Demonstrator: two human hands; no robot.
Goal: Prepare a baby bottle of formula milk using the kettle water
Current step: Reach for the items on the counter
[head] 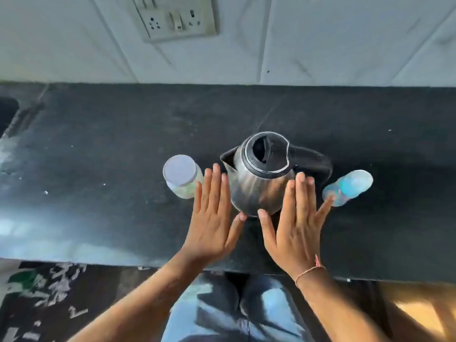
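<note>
On the dark counter [98, 149], a white-lidded jar [181, 175] stands left of the steel kettle [259, 178], and a capped baby bottle [349, 187] stands on its right. The kettle is upright near the front edge, between the flat, released left hand [212, 218] and right hand [294, 225]. Its spout points left and its handle right.

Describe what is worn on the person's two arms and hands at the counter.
Both forearms are bare, with no sleeves in view. The right hand has a thin pinkish thread bracelet round its wrist, with a small reddish knot or tassel on it. The left hand and its wrist carry nothing: no ring, watch or glove shows on either hand.
</note>
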